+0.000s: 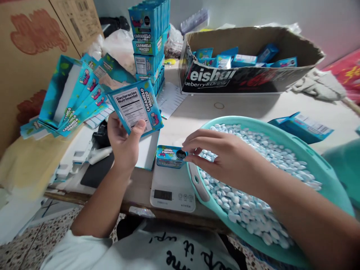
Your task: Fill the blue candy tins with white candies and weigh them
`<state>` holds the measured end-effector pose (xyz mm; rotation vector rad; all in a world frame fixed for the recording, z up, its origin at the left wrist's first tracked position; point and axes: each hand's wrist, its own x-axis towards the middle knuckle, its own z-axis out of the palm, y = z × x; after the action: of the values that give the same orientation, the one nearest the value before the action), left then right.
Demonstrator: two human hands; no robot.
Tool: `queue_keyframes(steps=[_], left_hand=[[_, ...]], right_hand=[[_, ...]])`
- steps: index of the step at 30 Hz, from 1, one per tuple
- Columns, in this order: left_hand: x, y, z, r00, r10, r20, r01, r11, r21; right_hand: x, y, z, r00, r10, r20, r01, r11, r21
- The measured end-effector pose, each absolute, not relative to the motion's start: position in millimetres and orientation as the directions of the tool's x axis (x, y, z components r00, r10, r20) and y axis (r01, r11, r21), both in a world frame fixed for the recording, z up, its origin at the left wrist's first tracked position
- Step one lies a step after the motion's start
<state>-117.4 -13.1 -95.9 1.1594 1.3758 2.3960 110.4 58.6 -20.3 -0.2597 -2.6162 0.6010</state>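
In my left hand [123, 144] is a flattened blue candy box [134, 108], its nutrition panel facing me and my thumb across its lower edge. My right hand [215, 150] reaches over the rim of a teal basin [209, 200]. Its fingertips are at the right end of a small blue candy box [169, 155]; whether they grip it or only touch it I cannot tell. That box rests on a white kitchen scale [172, 183] with a small display. Many white and pale blue candies [233, 200] fill the basin beneath my right forearm.
Stacked blue candy boxes [146, 41] stand at the back. Right of them, an open black carton [239, 80] holds more boxes. Unfilled-looking blue box sleeves [73, 97] fan out at left. One blue box [305, 127] lies behind the basin. A large brown carton [30, 56] borders the left.
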Motion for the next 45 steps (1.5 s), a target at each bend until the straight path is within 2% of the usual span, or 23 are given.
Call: queue_keyframes(steps=[12,18,22,32,39,45], left_hand=[[-113,-15,-94,-0.683,0.503,0.530,0.208,-0.561,0.801],[-112,-15,-94,-0.679,0.538,0.500,0.127,-0.585,0.801],[-111,-15,-94,-0.677,0.530,0.510,0.135,-0.592,0.795],[-110,-16,-94,-0.675,0.565,0.474,0.143,-0.530,0.836],[-108,-15,-94,-0.690,0.574,0.441,0.104,-0.524,0.846],[-107,-12,-98,-0.678,0.565,0.470,0.161,-0.509,0.845]], right_hand=[[122,63,-24,-0.859,0.202,0.470,0.027,0.935,-0.353],[122,64,-28,-0.856,0.192,0.480,0.032,0.946,-0.323],[123,64,-31,-0.846,0.203,0.492,0.056,0.953,-0.296],[120,59,-30,-0.825,0.188,0.533,0.015,0.950,-0.313],[115,59,-35,-0.847,0.186,0.498,0.003,0.938,-0.346],[114,60,-39,-0.864,0.170,0.473,-0.003,0.939,-0.343]])
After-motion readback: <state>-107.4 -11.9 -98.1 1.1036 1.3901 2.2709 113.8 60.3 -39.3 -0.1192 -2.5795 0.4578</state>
